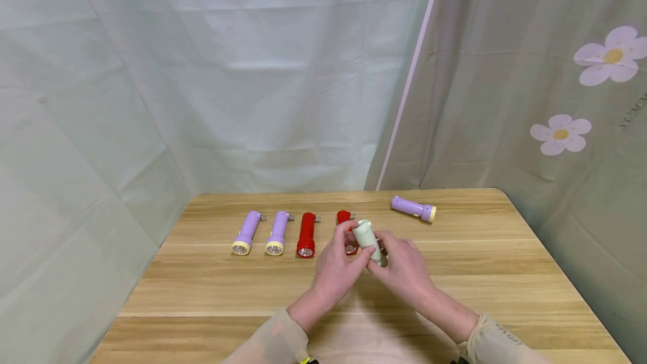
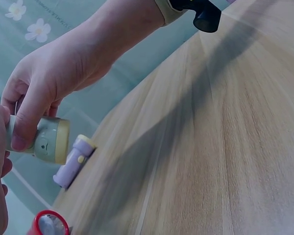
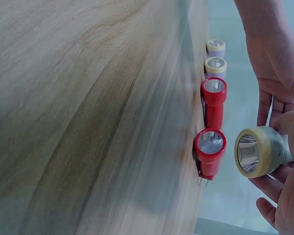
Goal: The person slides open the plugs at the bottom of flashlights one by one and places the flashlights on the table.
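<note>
A pale green flashlight [image 1: 368,240] is held above the table between both hands, tilted, its tail end up and away. My left hand [image 1: 336,271] grips it near the tail, thumb along its side. My right hand [image 1: 406,268] holds it by the head end. In the left wrist view the right thumb presses the body of the flashlight [image 2: 51,140] behind its cream rim. The right wrist view shows its lens [image 3: 248,152] facing the camera. Behind the left fingers stands a red flashlight [image 1: 343,217], partly hidden.
To the left lie another red flashlight [image 1: 306,235] and two purple flashlights [image 1: 247,229], [image 1: 278,229], in a row with metal prongs sticking out sideways. A third purple flashlight [image 1: 411,207] lies crosswise at the back right. Curtains [image 1: 303,100] hang behind the wooden table [image 1: 212,296].
</note>
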`<state>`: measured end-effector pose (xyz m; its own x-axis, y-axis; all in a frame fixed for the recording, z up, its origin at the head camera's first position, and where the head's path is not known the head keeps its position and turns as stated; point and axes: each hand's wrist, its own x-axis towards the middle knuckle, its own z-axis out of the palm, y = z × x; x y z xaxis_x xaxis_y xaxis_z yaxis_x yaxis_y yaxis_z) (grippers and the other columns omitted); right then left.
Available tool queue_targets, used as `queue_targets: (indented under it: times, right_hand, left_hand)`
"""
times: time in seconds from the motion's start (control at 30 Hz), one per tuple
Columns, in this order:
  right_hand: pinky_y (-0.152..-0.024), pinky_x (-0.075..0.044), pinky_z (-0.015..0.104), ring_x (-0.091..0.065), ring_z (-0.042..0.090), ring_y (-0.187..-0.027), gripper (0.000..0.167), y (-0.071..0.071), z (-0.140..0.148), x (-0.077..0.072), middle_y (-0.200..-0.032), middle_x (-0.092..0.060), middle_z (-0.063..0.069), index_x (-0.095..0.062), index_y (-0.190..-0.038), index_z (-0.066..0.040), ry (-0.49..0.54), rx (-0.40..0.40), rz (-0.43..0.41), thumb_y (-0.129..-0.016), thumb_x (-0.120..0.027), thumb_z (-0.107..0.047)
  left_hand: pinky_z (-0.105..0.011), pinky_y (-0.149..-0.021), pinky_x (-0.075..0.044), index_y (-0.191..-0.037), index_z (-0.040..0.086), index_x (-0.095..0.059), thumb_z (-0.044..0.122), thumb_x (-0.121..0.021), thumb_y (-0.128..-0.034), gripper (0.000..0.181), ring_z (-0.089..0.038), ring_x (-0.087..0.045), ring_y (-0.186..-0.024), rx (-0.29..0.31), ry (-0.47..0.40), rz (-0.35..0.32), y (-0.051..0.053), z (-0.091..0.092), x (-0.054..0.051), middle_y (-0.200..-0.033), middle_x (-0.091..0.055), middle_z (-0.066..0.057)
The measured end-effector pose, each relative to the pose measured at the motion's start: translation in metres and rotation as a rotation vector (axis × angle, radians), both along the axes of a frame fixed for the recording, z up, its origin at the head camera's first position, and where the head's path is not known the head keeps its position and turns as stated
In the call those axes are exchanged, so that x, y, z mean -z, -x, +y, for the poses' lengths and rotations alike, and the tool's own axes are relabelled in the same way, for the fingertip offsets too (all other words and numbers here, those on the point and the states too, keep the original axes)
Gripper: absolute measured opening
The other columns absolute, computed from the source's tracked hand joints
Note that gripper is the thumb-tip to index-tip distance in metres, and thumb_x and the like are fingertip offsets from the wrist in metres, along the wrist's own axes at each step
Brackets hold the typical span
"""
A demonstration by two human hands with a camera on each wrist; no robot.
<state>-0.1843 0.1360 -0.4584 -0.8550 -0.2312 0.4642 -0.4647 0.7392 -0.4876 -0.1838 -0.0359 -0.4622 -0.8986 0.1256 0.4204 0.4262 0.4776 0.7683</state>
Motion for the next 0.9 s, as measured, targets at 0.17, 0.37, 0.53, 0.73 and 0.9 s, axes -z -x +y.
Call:
queue_targets:
  times: [0.17,0.37,0.53,0.73,0.9]
  right_hand:
    - [-0.084,-0.048,0.039,-0.058,0.003,-0.07,0.048,-0.0002,-0.0011,0.001,-0.087,-0.071,-0.009,-0.067,-0.118,-0.014,-0.004,-0.002,0.008,-0.078,-0.088,-0.027]
    - [-0.086,-0.049,0.04,-0.059,0.004,-0.071,0.047,-0.0003,-0.0017,0.0012,-0.088,-0.071,-0.01,-0.067,-0.117,-0.014,-0.02,-0.007,0.035,-0.078,-0.088,-0.027]
    - [-0.086,-0.049,0.039,-0.059,0.004,-0.072,0.046,-0.0004,-0.0016,0.0015,-0.088,-0.07,-0.009,-0.067,-0.116,-0.013,-0.029,-0.015,0.068,-0.077,-0.088,-0.025]
    - [-0.086,-0.049,0.039,-0.058,0.004,-0.07,0.045,-0.0008,-0.0012,0.002,-0.086,-0.069,-0.01,-0.067,-0.115,-0.013,-0.043,-0.015,0.087,-0.077,-0.087,-0.025]
    - [-0.087,-0.049,0.039,-0.056,0.004,-0.069,0.044,-0.0005,-0.001,0.0027,-0.084,-0.068,-0.011,-0.067,-0.115,-0.014,-0.047,-0.017,0.098,-0.078,-0.087,-0.026]
  left_hand:
    - [-0.034,-0.08,-0.055,-0.141,0.023,-0.041,0.033,-0.075,-0.0948,0.057,-0.016,-0.067,-0.094,-0.002,0.02,0.019,-0.0015,-0.0009,0.0002,-0.101,-0.068,0.006]
    - [-0.04,-0.081,-0.055,-0.141,0.023,-0.041,0.032,-0.075,-0.0942,0.058,-0.022,-0.068,-0.095,0.001,0.011,0.028,-0.0018,-0.0018,0.0021,-0.1,-0.067,0.006]
    - [-0.043,-0.081,-0.056,-0.141,0.023,-0.042,0.032,-0.076,-0.0939,0.059,-0.022,-0.067,-0.095,0.005,0.001,0.039,-0.0019,-0.0022,0.0039,-0.1,-0.066,0.006]
    - [-0.038,-0.079,-0.055,-0.138,0.023,-0.044,0.032,-0.078,-0.0923,0.058,-0.008,-0.064,-0.091,-0.017,0.01,0.071,-0.0029,-0.0022,0.0048,-0.099,-0.067,0.008]
    - [-0.036,-0.078,-0.056,-0.137,0.022,-0.044,0.033,-0.077,-0.0926,0.056,-0.007,-0.063,-0.09,-0.018,0.006,0.092,-0.0035,-0.0023,0.0055,-0.099,-0.067,0.007]
